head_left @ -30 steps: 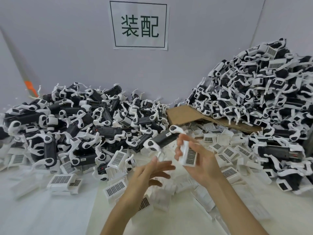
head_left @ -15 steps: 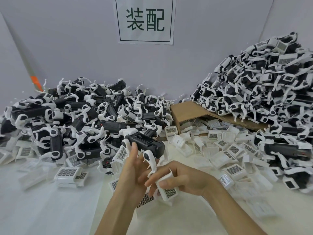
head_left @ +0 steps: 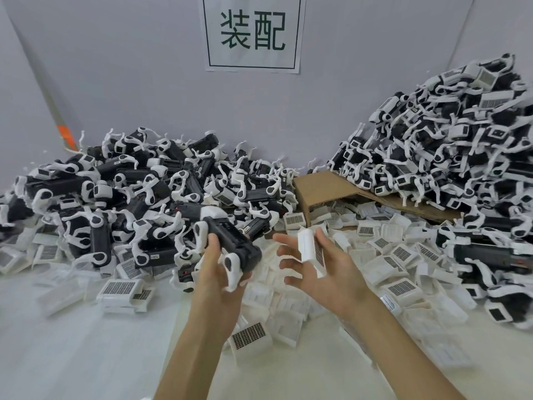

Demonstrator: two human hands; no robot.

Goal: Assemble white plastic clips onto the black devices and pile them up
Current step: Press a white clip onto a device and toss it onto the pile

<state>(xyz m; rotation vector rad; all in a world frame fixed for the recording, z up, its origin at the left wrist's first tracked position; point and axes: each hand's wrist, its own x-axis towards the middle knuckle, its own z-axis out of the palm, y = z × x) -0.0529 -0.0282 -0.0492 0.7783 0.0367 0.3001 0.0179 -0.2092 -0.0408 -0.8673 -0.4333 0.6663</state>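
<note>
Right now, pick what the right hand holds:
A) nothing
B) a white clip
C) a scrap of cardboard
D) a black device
B: the right hand pinches a white clip between thumb and fingers, while the left hand grips the black device.

Most fingers of the left hand (head_left: 219,272) are hidden under the black device (head_left: 230,243) it grips, and the white clip (head_left: 310,248) pinched in the right hand (head_left: 326,272) covers part of those fingers, while its dark printed label is too blurred to read. Beyond the fingertips, 2 heaps run out of frame: the left pile (head_left: 86,197) past the left edge and the right pile (head_left: 461,140) past the right edge, and the sign (head_left: 253,33) above them is cut off at the top. Below and right of the right fingers, the loose clips (head_left: 450,350) are smeared by blur.
</note>
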